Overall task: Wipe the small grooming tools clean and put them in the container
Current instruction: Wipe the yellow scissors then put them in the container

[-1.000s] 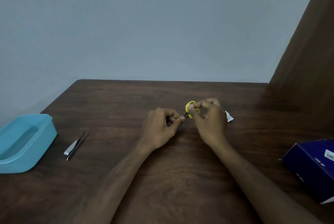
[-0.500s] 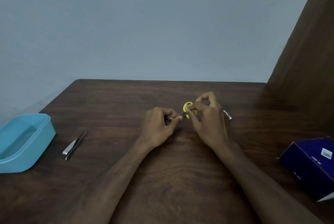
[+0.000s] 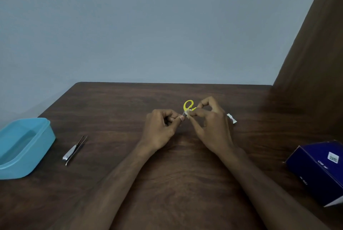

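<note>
Yellow scissors (image 3: 188, 105), blades hidden by hands

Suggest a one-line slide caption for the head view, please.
Both hands wipe yellow-handled scissors; tweezers wait beside the blue container.

room, likely home | wooden table (image 3: 167, 183) | bare wall (image 3: 148, 25) (grey-blue)

Yellow scissors (image 3: 188, 105), blue container (image 3: 26, 148), brown table (image 3: 115, 103).
</note>
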Demonstrator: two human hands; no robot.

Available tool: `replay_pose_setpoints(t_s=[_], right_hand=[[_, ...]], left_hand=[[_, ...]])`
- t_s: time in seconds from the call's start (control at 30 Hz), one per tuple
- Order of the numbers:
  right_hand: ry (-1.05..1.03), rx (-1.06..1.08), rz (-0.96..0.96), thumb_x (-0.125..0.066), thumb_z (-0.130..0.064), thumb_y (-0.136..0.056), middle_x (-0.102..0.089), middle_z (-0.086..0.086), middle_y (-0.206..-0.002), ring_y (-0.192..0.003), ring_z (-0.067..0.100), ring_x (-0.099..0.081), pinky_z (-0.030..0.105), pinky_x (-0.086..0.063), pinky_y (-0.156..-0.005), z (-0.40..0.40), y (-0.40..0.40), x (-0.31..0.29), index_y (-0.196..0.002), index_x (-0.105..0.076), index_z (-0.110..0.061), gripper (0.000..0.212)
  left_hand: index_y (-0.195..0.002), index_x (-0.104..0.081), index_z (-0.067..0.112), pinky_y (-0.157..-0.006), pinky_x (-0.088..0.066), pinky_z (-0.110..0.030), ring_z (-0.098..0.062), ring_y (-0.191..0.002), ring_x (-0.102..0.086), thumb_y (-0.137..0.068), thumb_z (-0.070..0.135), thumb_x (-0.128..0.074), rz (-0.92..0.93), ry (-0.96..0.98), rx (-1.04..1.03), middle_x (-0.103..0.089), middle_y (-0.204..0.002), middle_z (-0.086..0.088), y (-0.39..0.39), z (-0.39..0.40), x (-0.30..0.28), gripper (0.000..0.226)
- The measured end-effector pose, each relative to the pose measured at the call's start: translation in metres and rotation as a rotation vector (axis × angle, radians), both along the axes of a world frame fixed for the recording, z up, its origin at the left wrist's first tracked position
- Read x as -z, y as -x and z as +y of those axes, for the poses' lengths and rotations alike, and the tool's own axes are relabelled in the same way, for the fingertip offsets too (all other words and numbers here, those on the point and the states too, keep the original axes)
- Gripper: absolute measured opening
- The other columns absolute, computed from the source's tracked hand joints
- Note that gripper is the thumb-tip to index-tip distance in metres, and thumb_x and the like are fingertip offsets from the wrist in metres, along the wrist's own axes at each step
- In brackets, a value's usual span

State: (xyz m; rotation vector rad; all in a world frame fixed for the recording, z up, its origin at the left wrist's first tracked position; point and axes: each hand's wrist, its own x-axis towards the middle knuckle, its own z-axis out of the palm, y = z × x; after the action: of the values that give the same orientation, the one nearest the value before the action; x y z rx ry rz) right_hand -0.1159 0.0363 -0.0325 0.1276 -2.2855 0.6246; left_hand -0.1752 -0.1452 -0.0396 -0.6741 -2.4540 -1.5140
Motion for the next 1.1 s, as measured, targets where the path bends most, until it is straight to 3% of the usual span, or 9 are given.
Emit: replay_pose_setpoints(t_s=[0.1,0.27,0.4,0.67,0.77,0.83,0.93,1.03,1.1], right_hand=[[-0.026,0.015,0.004,-0.078,-0.039,-0.095,-0.055,-0.013,-0.102,-0.059,0.007,-0.049,0.032,-0.048,-0.052,-0.001,0.0,0.0,-0.096,-0.08,-0.034,0.006],[0.229,0.271,0.081,-0.077,-0.046,-0.094,-0.058,-0.011,-0.101,-0.062,0.014,-0.057,0.033,-0.05,-0.058,0.01,0.007,-0.001,-0.096,-0.081,-0.032,0.014],[0.15,0.032,0.07,-0.079,-0.037,-0.095,-0.059,-0.014,-0.102,-0.057,-0.005,-0.045,0.029,-0.045,-0.056,-0.004,0.004,0.002,-0.093,-0.082,-0.03,0.007],[0.136,-0.171,-0.021,-0.083,-0.025,-0.089,-0.06,-0.015,-0.098,-0.048,0.013,-0.048,0.02,-0.037,-0.051,-0.001,0.007,0.005,-0.09,-0.081,-0.029,0.005],[0.347,-0.15,0.01,-0.084,-0.022,-0.09,-0.063,-0.013,-0.096,-0.045,0.013,-0.046,0.024,-0.04,-0.048,-0.006,0.008,0.001,-0.089,-0.081,-0.028,0.007],[0.633,-0.132,0.011,-0.083,-0.025,-0.093,-0.07,-0.009,-0.102,-0.045,0.017,-0.056,0.031,-0.045,-0.044,-0.009,0.008,-0.003,-0.09,-0.081,-0.026,0.003],[1.019,-0.171,-0.081,-0.077,-0.024,-0.097,-0.078,-0.005,-0.107,-0.049,0.017,-0.061,0.028,-0.044,-0.046,-0.014,0.009,-0.004,-0.095,-0.077,-0.016,0.008],[1.19,-0.235,-0.156,-0.067,-0.016,-0.103,-0.076,-0.005,-0.09,-0.058,0.018,-0.068,0.026,-0.051,-0.05,-0.021,0.009,-0.003,-0.096,-0.07,-0.01,0.01],[1.224,-0.326,-0.196,-0.064,-0.015,-0.105,-0.075,0.004,-0.083,-0.058,0.019,-0.07,0.025,-0.054,-0.051,-0.025,0.009,-0.005,-0.097,-0.067,-0.008,0.011]], left_hand=[[-0.077,-0.081,0.025,-0.058,-0.049,-0.027,-0.013,-0.065,-0.069,-0.094,0.027,-0.081,-0.013,-0.018,-0.01,-0.075,-0.07,0.007,0.001,0.0,0.0,0.017],[-0.075,-0.081,0.026,-0.056,-0.044,-0.02,-0.008,-0.061,-0.064,-0.094,0.03,-0.081,-0.026,-0.037,-0.021,-0.075,-0.07,0.006,-0.001,0.0,-0.002,0.019],[-0.077,-0.082,0.024,-0.058,-0.045,-0.023,-0.006,-0.062,-0.063,-0.095,0.03,-0.08,-0.031,-0.046,0.039,-0.075,-0.07,0.007,-0.001,0.0,-0.002,0.019],[-0.079,-0.081,0.025,-0.062,-0.043,-0.029,-0.007,-0.066,-0.059,-0.1,0.027,-0.075,-0.067,-0.136,0.076,-0.077,-0.074,0.005,0.004,-0.002,0.0,0.022],[-0.081,-0.082,0.02,-0.06,-0.04,-0.032,-0.015,-0.062,-0.053,-0.101,0.03,-0.073,-0.119,-0.218,0.059,-0.073,-0.069,0.006,0.005,-0.003,0.001,0.024],[-0.081,-0.081,0.018,-0.056,-0.039,-0.032,-0.016,-0.062,-0.05,-0.102,0.031,-0.073,-0.153,-0.283,0.026,-0.068,-0.067,0.006,0.007,-0.003,0.001,0.026],[-0.088,-0.081,0.019,-0.049,-0.043,-0.024,-0.007,-0.065,-0.054,-0.102,0.028,-0.071,-0.217,-0.403,0.002,-0.075,-0.079,0.004,0.005,-0.002,-0.005,0.02],[-0.095,-0.081,0.019,-0.053,-0.045,-0.017,-0.004,-0.071,-0.058,-0.101,0.029,-0.072,-0.258,-0.444,0.02,-0.082,-0.09,0.004,0.001,-0.005,-0.009,0.016],[-0.098,-0.081,0.018,-0.057,-0.046,-0.016,-0.002,-0.074,-0.064,-0.1,0.028,-0.074,-0.267,-0.35,0.105,-0.083,-0.091,0.002,-0.002,-0.005,-0.01,0.013]])
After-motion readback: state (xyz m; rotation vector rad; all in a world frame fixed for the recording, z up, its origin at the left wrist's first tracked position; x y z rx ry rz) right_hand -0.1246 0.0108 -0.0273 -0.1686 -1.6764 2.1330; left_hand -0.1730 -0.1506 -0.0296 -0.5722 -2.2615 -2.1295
